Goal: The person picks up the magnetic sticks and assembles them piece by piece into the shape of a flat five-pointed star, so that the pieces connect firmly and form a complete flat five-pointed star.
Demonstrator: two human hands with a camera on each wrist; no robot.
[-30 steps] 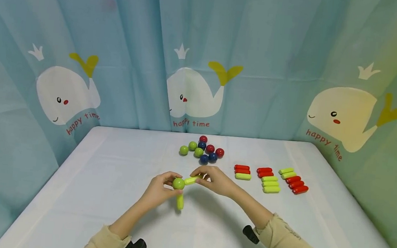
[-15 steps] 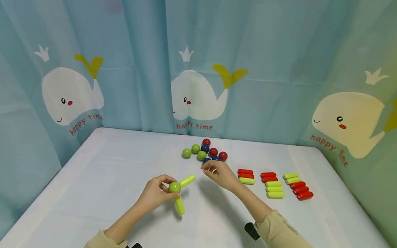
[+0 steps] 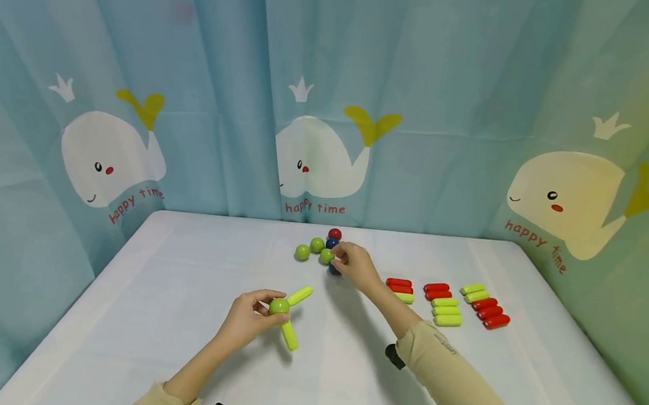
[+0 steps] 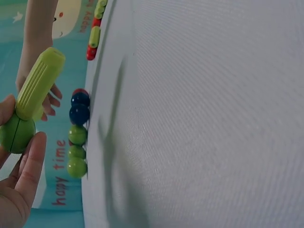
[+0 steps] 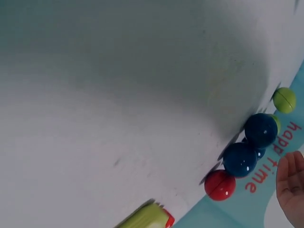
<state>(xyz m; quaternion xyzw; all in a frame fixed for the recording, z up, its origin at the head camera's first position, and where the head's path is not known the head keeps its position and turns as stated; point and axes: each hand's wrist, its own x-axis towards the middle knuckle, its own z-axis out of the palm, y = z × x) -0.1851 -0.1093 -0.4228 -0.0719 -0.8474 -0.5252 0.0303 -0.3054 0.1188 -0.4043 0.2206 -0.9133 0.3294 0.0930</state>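
My left hand (image 3: 253, 315) pinches a green ball (image 3: 279, 306) between thumb and fingers, above the white table. Two yellow-green rods stick out of that ball: one rod (image 3: 300, 295) points up and right, the other rod (image 3: 289, 336) down towards the front. Over the group of loose balls is my right hand (image 3: 356, 266), fingers loosely bent, with nothing seen in its grasp. Its fingertips are close to a green ball (image 3: 327, 256) and a dark blue ball (image 3: 335, 269). Part of the group is hidden behind this hand; the right wrist view shows blue balls (image 5: 240, 159) and a red ball (image 5: 220, 185).
Right of the balls lie three groups of red and yellow-green rods, including a red rod (image 3: 437, 287) and a yellow-green rod (image 3: 448, 320). Two more green balls (image 3: 303, 252) sit at the group's left. A blue whale-print curtain (image 3: 448, 110) hangs behind the table.
My right hand has let go of the rod on the held ball and moved away to the back, over the loose balls. The left hand has shifted slightly left with the joined piece.
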